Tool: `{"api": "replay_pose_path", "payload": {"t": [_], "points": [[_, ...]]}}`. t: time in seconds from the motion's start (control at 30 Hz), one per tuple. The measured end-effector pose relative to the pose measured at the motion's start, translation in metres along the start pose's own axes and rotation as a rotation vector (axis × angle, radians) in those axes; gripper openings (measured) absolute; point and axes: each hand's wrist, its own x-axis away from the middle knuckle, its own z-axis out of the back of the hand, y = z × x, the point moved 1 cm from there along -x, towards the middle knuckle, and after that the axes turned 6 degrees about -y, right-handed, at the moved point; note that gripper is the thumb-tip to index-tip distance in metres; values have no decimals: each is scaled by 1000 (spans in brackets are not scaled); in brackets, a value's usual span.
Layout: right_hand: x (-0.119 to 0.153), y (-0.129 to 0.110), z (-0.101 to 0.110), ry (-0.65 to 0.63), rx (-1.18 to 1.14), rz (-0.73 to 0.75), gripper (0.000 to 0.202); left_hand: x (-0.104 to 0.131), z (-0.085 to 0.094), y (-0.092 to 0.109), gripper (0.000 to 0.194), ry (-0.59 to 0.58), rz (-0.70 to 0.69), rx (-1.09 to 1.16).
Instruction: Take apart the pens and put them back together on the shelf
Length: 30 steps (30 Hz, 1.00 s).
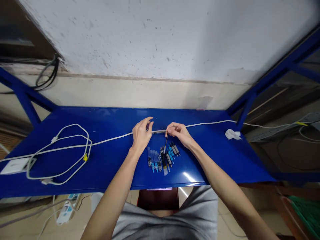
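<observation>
Right hand (178, 131) has a thin, dark refill-looking stick (166, 141) pinched in its fingertips, top end hidden by them, low end over the pen parts (171, 152) on the blue counter (205, 146); can't tell if it touches them. Left hand (142, 134) is curled, thumb and index tips apart, but whether it's gripping anything is anyone's guess. It also hides a bit of the white cable (112, 138). Both forearms get cut off at the bottom.
</observation>
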Motion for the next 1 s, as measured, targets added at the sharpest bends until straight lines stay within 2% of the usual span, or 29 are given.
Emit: {"api": "replay_pose_path", "payload": {"t": [0.07,0.13,0.23,0.33,0.57,0.73,0.9,1.0], "points": [[2,-2,-5,-115,15,-18,25,2,10,2,19,-54,109,-28],[4,-3,-9,-193,30,-24,27,6,19,3,12,-137,160,-80],[5,-3,-11,-250,81,-23,30,19,29,4,3,-265,198,-108],[5,-3,-13,-272,114,-16,30,33,32,2,6,-344,250,-84],[6,-5,-14,-252,183,35,18,49,25,3,8,-354,316,-125],[5,1,-12,-260,243,10,10,55,20,6,8,-354,304,-220],[5,11,-9,-257,340,7,16,57,19,7,9,-348,303,-233],[4,13,-5,-277,489,35,23,57,19,7,9,-345,311,-235]]}}
